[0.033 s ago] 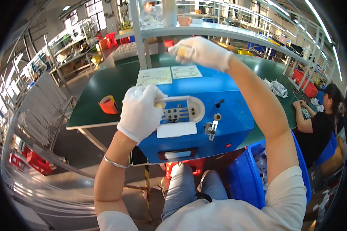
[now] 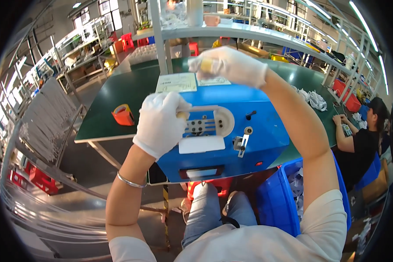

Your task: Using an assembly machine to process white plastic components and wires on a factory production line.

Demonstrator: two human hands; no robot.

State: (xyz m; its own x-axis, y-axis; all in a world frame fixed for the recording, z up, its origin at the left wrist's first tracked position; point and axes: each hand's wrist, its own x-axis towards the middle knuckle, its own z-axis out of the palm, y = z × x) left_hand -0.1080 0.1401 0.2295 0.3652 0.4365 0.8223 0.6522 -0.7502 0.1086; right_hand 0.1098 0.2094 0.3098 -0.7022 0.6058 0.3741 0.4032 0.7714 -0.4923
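Note:
A blue machine [image 2: 244, 109] stands in front of me, with a pale round wheel [image 2: 225, 122], a slotted metal plate [image 2: 200, 126] and a white flat plate [image 2: 201, 145] on top. My left hand [image 2: 160, 122], in a white glove, is closed at the left end of the slotted plate. A pale strip runs from its fingertips towards the wheel. What the fingers pinch is hidden. Above the far side of the machine is my right hand [image 2: 231, 66], gloved and slightly blurred. Its fingers are curled together, with a yellowish patch at them; anything held is too small to name.
Printed sheets [image 2: 177, 83] lie behind the machine on the green table [image 2: 105, 109]. An orange-red tape roll [image 2: 123, 115] is at left, bundled white cables [image 2: 314, 100] at right. A blue bin [image 2: 277, 196] stands beside my legs. A co-worker [image 2: 358, 139] sits at right.
My right hand has come slightly nearer and to the right, now covering more of the right-hand sheet. My left hand stays closed at the same spot on the machine.

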